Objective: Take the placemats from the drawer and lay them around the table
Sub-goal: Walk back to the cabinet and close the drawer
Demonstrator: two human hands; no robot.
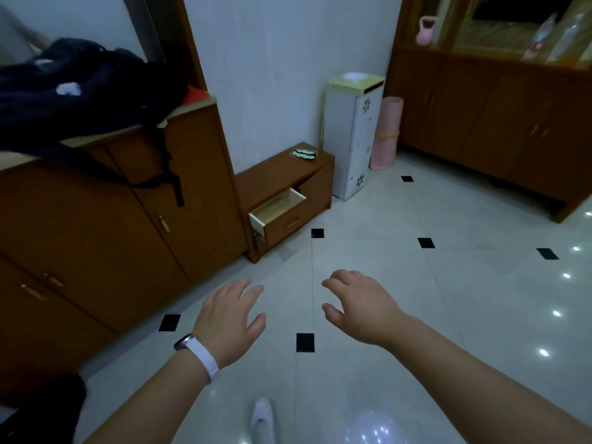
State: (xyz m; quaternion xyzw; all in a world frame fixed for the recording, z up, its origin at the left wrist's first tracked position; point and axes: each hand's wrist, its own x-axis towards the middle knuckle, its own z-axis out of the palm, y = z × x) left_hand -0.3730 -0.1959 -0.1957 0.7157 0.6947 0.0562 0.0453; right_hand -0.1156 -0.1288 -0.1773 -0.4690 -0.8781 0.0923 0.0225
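A low brown cabinet stands against the white wall ahead. Its top drawer is pulled open, and the part of its pale inside that I can see holds nothing. No placemats and no table are in view. My left hand, with a white watch on the wrist, hovers palm down over the floor, fingers apart and holding nothing. My right hand hovers beside it, fingers loosely curled and apart, also holding nothing. Both hands are well short of the drawer.
A tall brown sideboard with a dark bag on top runs along the left. A white floral cabinet and a rolled pink mat stand beyond the drawer. A long wooden cupboard fills the right. The floor is glossy white tile.
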